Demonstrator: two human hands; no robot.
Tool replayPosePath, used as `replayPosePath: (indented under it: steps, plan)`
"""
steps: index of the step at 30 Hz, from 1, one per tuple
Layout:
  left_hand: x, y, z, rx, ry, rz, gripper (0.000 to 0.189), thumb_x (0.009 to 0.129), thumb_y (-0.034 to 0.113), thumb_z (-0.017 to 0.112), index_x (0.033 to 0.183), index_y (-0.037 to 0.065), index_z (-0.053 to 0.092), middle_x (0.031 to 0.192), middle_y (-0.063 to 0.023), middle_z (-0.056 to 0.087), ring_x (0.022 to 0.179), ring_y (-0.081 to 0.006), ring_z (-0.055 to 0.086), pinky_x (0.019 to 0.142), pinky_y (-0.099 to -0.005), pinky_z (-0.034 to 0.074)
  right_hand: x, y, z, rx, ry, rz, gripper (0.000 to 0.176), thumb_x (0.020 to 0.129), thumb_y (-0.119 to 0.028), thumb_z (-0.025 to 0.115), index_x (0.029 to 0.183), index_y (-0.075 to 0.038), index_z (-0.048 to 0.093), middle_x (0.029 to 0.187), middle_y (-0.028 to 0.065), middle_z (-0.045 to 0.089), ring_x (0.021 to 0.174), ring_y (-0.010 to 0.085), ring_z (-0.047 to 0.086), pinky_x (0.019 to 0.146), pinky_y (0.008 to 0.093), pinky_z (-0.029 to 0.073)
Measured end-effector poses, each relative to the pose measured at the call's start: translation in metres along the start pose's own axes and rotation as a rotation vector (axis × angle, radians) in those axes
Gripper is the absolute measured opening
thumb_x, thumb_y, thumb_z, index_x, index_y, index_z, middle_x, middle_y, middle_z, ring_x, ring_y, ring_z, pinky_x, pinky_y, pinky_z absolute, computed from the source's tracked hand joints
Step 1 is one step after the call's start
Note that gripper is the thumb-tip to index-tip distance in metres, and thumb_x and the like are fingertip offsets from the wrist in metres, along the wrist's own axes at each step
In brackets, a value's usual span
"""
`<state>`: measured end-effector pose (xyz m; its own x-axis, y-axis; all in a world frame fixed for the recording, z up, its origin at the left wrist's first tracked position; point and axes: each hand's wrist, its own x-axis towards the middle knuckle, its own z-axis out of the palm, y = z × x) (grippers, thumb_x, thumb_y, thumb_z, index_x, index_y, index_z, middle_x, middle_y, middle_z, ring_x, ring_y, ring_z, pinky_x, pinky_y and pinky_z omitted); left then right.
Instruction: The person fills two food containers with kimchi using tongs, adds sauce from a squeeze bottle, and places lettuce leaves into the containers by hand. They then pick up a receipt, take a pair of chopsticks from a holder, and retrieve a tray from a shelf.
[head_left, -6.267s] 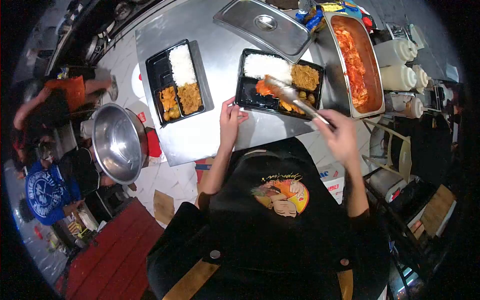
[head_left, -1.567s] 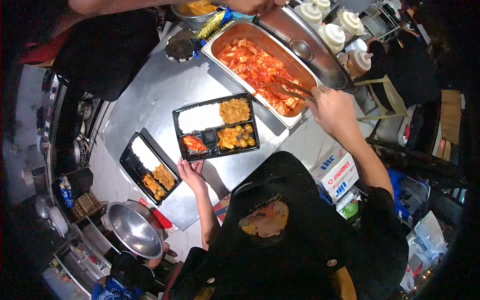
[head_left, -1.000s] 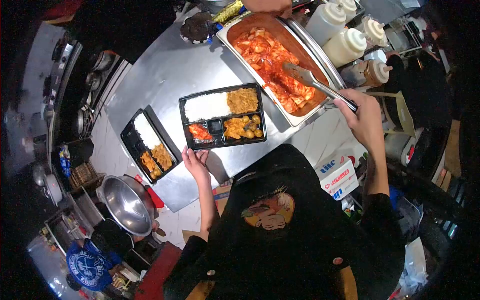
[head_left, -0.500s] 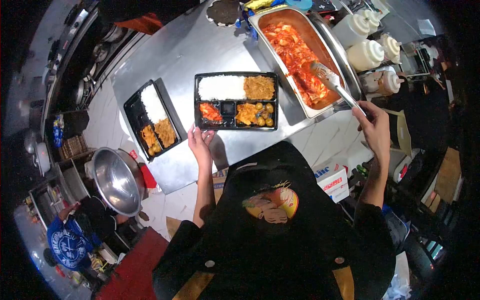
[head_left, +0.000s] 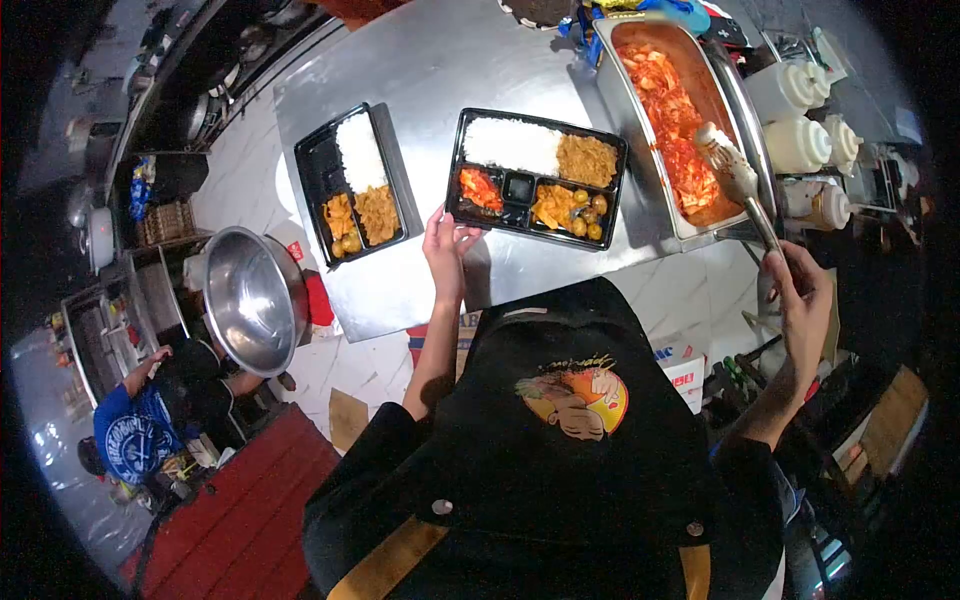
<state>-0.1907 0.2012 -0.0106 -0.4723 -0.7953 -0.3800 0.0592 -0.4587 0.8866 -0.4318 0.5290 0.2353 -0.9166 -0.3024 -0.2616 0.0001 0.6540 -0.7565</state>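
Observation:
My left hand [head_left: 447, 250] pinches the near left corner of a black compartment lunch tray [head_left: 518, 214]. That tray holds white rice [head_left: 512, 145], brown shredded food [head_left: 587, 160], a small heap of kimchi [head_left: 480, 188], orange-yellow food and several small round brown pieces [head_left: 590, 215]. In my right hand [head_left: 805, 300] are metal tongs [head_left: 755, 205], their head over the right side of a deep steel pan [head_left: 690, 236] of red kimchi [head_left: 675, 130]. The tongs show nothing clearly between their tips. A second black tray [head_left: 318, 160] stands to the left, partly filled with rice and similar food.
Squeeze bottles [head_left: 795, 145] stand right of the pan. The steel table [head_left: 420, 60] bears both trays. A large metal bowl [head_left: 255, 300] is off the table's left side, near another person in a blue shirt [head_left: 140, 430]. A white box [head_left: 685, 375] lies below the table's right edge.
The view has turned and shifted, so table, trays and pan appear farther right. My left hand stays at the tray corner. The tongs remain over the pan, now nearer its right wall.

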Motion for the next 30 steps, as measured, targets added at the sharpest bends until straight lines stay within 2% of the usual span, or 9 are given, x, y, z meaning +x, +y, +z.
replayPosePath:
  steps: [6, 9, 12, 14, 17, 18, 21, 26, 30]
  plan:
    - [0.001, 0.001, -0.004, -0.016, -0.007, -0.046, 0.040, 0.100, 0.023, 0.050, 0.131, -0.002, 0.047, 0.091, -0.0089, 0.060, 0.074, -0.0162, 0.065, 0.069, -0.0274, 0.055, -0.023, -0.031, 0.059, 0.021, -0.028, -0.104, 0.026, 0.086, -0.016, 0.072, 0.105, 0.001, 0.068, 0.079, 0.0028, 0.063, 0.064, 0.0073, 0.052, 0.059, 0.0225, 0.042]
    - [0.002, 0.001, -0.007, 0.002, -0.033, -0.054, 0.041, 0.100, 0.024, 0.051, 0.132, -0.002, 0.047, 0.090, -0.0084, 0.057, 0.074, -0.0159, 0.065, 0.070, -0.0276, 0.056, -0.023, -0.057, 0.102, -0.109, -0.229, -0.164, 0.027, 0.086, -0.017, 0.070, 0.103, 0.003, 0.068, 0.077, 0.0060, 0.066, 0.066, 0.0080, 0.053, 0.061, 0.0231, 0.043]
    - [0.002, 0.003, -0.010, -0.016, -0.054, -0.076, 0.039, 0.101, 0.022, 0.050, 0.133, 0.000, 0.047, 0.089, -0.0074, 0.057, 0.074, -0.0152, 0.065, 0.071, -0.0284, 0.056, -0.017, -0.052, 0.158, -0.118, -0.345, -0.122, 0.030, 0.087, -0.022, 0.069, 0.104, 0.002, 0.068, 0.083, 0.0108, 0.070, 0.070, 0.0155, 0.062, 0.065, 0.0278, 0.047]
    - [0.004, 0.001, -0.013, 0.005, -0.069, -0.113, 0.039, 0.101, 0.022, 0.049, 0.135, 0.003, 0.046, 0.091, -0.0070, 0.057, 0.075, -0.0143, 0.064, 0.072, -0.0287, 0.056, -0.015, -0.042, 0.196, -0.255, -0.371, -0.293, 0.031, 0.086, -0.025, 0.067, 0.103, 0.001, 0.069, 0.092, 0.0172, 0.070, 0.078, 0.0295, 0.068, 0.072, 0.0357, 0.050]
    - [0.005, 0.000, -0.018, -0.014, -0.124, -0.141, 0.044, 0.101, 0.026, 0.050, 0.138, 0.004, 0.044, 0.095, -0.0085, 0.056, 0.078, -0.0163, 0.064, 0.076, -0.0330, 0.056, -0.023, -0.031, 0.219, -0.491, -0.277, -0.412, 0.029, 0.087, -0.024, 0.065, 0.103, 0.000, 0.069, 0.099, 0.0218, 0.068, 0.088, 0.0384, 0.066, 0.078, 0.0415, 0.050]
    - [0.005, 0.001, -0.019, -0.044, -0.144, -0.147, 0.046, 0.101, 0.026, 0.051, 0.139, 0.004, 0.041, 0.099, -0.0086, 0.056, 0.080, -0.0169, 0.064, 0.077, -0.0331, 0.056, -0.028, -0.033, 0.215, -0.428, -0.256, -0.409, 0.032, 0.087, -0.027, 0.066, 0.103, 0.001, 0.067, 0.088, 0.0215, 0.069, 0.082, 0.0342, 0.068, 0.071, 0.0376, 0.052]
    - [-0.005, 0.007, -0.025, -0.057, -0.143, -0.133, 0.046, 0.100, 0.023, 0.052, 0.140, 0.003, 0.038, 0.100, -0.0078, 0.055, 0.083, -0.0170, 0.063, 0.078, -0.0322, 0.055, -0.035, -0.054, 0.208, -0.528, -0.192, -0.328, 0.030, 0.088, -0.026, 0.066, 0.101, 0.001, 0.068, 0.088, 0.0206, 0.069, 0.082, 0.0345, 0.069, 0.072, 0.0379, 0.052]
    - [-0.033, 0.043, -0.056, 0.140, -0.182, 0.112, 0.042, 0.094, 0.006, 0.058, 0.133, 0.000, 0.043, 0.095, -0.0042, 0.052, 0.085, -0.0149, 0.061, 0.077, -0.0295, 0.053, -0.030, -0.059, 0.256, -0.595, -0.283, -0.467, 0.017, 0.084, -0.022, 0.065, 0.093, -0.008, 0.067, 0.088, 0.0191, 0.066, 0.080, 0.0387, 0.064, 0.069, 0.0457, 0.051]
    - [-0.009, 0.090, -0.118, 0.478, 0.182, 0.494, 0.012, 0.091, 0.003, 0.058, 0.103, 0.000, 0.060, 0.100, -0.0058, 0.062, 0.080, -0.0109, 0.053, 0.077, -0.0254, 0.044, -0.025, -0.047, 0.248, -0.730, -0.197, -0.465, 0.021, 0.085, -0.020, 0.066, 0.096, -0.002, 0.069, 0.088, 0.0203, 0.066, 0.080, 0.0389, 0.064, 0.070, 0.0423, 0.051]
